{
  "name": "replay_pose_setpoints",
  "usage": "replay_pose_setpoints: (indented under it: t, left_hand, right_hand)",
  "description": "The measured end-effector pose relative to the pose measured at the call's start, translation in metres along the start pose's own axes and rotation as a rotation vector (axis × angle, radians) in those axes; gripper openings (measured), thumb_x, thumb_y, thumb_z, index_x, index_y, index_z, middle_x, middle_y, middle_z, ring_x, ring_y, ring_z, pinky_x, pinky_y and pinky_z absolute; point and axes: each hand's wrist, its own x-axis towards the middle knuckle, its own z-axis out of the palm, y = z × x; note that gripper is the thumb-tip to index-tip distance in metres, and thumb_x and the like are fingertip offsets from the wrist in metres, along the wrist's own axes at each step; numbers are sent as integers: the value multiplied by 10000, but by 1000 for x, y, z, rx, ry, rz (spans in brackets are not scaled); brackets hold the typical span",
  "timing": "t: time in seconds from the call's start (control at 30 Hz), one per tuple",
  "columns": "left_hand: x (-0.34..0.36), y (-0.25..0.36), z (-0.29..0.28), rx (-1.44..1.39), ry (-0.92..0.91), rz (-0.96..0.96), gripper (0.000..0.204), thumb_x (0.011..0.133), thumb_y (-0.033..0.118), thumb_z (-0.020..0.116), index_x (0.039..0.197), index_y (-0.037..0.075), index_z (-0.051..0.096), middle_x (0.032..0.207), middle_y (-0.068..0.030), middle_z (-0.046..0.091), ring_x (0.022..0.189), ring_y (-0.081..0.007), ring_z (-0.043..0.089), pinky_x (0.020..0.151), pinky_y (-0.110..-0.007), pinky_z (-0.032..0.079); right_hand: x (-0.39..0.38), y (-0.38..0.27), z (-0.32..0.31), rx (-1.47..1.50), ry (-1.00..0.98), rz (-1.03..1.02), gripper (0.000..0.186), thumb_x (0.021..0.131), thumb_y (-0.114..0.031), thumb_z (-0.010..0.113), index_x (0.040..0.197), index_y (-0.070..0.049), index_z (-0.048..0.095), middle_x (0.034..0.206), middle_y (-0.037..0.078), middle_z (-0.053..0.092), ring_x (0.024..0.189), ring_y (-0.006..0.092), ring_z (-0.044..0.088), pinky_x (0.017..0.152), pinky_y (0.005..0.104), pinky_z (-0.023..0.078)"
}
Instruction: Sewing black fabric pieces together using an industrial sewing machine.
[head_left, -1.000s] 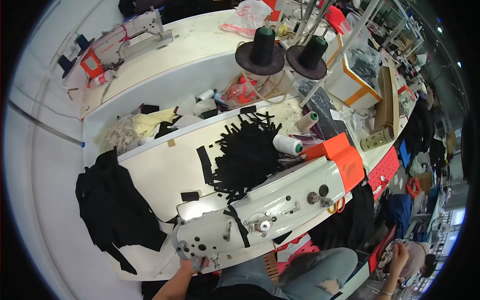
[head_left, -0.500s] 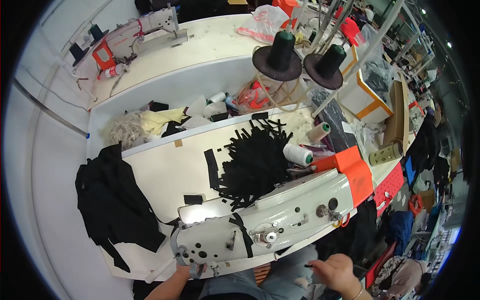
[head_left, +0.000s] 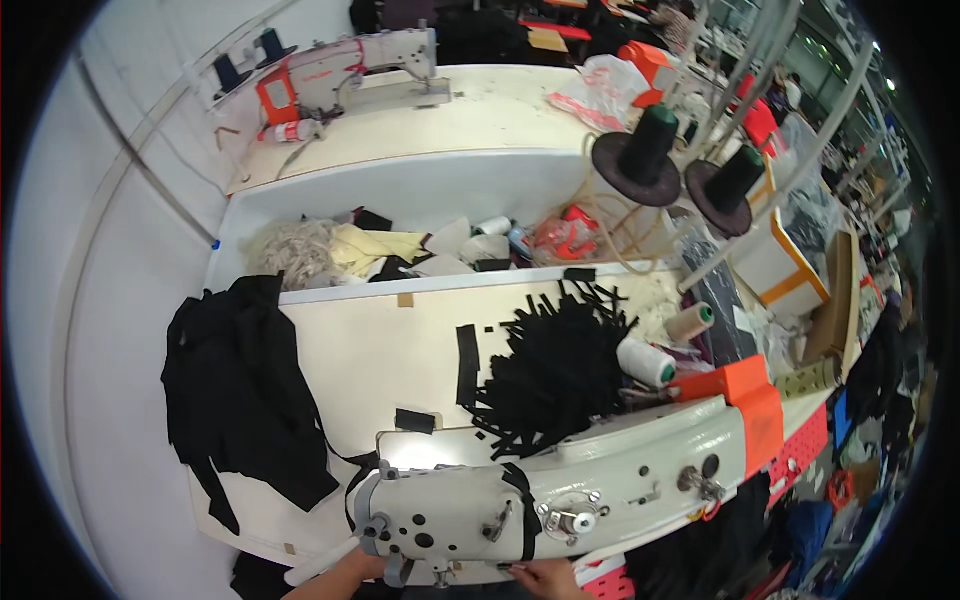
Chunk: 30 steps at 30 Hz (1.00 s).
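Note:
A white sewing machine point(head_left: 460, 505) stretches across the near side of the table, with a black strip draped over its arm. My left hand point(head_left: 352, 572) is at the needle end, its fingers hidden behind the machine head. Just right of it, my right hand point(head_left: 550, 578) is at the machine's near lower edge, fingers pinched together on a small black piece whose kind I cannot make out. A black garment point(head_left: 245, 390) lies on the left of the table, and a narrow black band runs from it to the needle end. Behind the machine lies a heap of black fabric strips point(head_left: 550, 370).
White thread cones point(head_left: 645, 362) stand right of the heap, beside an orange cover point(head_left: 755, 415) on the machine's end. A trough point(head_left: 400, 175) of scraps runs behind the table. Black cones point(head_left: 648, 145) on stands rise at the right. Another sewing machine point(head_left: 370, 75) stands beyond.
My right hand has come left from beside my lap to the machine's near edge, with the small black piece. The view has shifted, so the table sits lower and further right.

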Motion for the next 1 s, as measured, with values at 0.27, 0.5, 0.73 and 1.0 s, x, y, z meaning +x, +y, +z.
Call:
replay_pose_setpoints:
  t: [0.27, 0.5, 0.73, 1.0]
  left_hand:
    - [-5, -17, -4, 222, 26, 134, 440, 835, 428, 564, 1210, 199, 576, 1219, -51, 588, 1115, -253, 552, 909, -420, 467]
    - [-11, -9, -4, 1007, 183, 497, 512, 777, 400, 686, 1241, 198, 611, 1233, -73, 581, 1124, -287, 581, 953, -417, 485]
    - [-13, 25, 3, 1213, 334, 586, 468, 787, 345, 696, 1221, 180, 638, 1247, -45, 604, 1171, -278, 556, 1030, -535, 380]
    - [1, 65, 70, 1015, 510, 759, 329, 775, 154, 688, 1102, 134, 662, 1183, -38, 630, 1097, -243, 580, 902, -374, 489]
  right_hand:
    - [24, 51, 30, -65, 58, -368, 140, 820, -200, 744, 910, -94, 730, 796, 129, 693, 693, 323, 675, 645, 397, 531]
    - [18, 55, 32, -20, 141, -426, 157, 769, -122, 772, 891, -45, 708, 819, 140, 702, 733, 329, 682, 671, 393, 546]
    - [19, 53, 31, 12, 167, -436, 158, 778, -144, 763, 912, -68, 730, 665, 97, 627, 559, 247, 609, 535, 333, 486]
    - [10, 51, 39, 80, 395, -284, 155, 806, -82, 753, 943, -16, 723, 632, 77, 618, 540, 175, 583, 531, 286, 451]
